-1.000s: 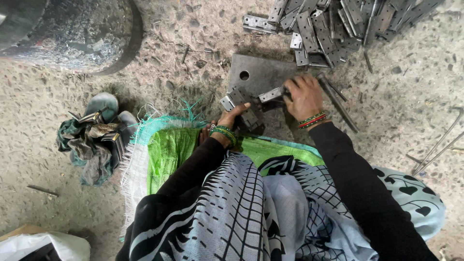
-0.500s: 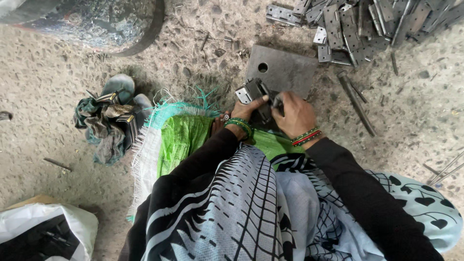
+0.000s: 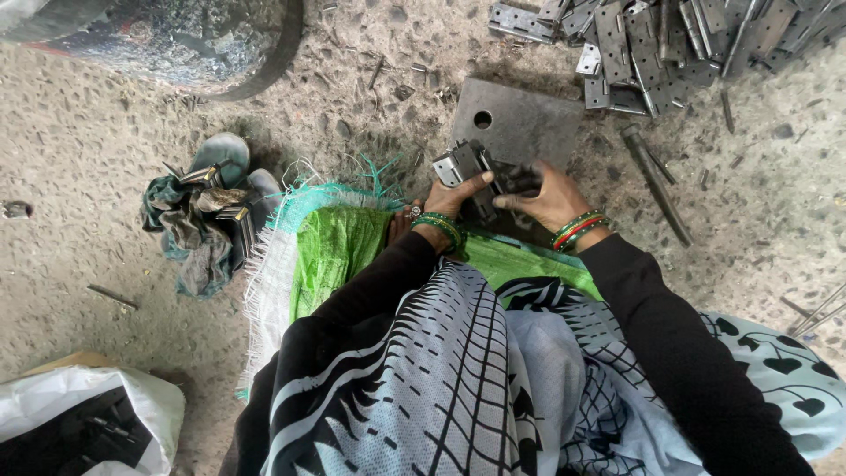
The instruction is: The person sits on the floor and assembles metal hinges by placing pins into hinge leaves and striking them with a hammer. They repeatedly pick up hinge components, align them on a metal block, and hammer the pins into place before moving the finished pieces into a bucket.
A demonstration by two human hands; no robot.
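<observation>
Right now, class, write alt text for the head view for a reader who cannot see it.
Both hands, left and right, grip a small metal hinge over a steel plate on the gritty floor. A hinge pile lies beyond.

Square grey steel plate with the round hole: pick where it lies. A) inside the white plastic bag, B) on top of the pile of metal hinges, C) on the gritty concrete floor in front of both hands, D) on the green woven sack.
C: the square grey steel plate lies flat on the gritty concrete floor, just beyond the left hand and right hand, below the pile of metal hinges.
</observation>
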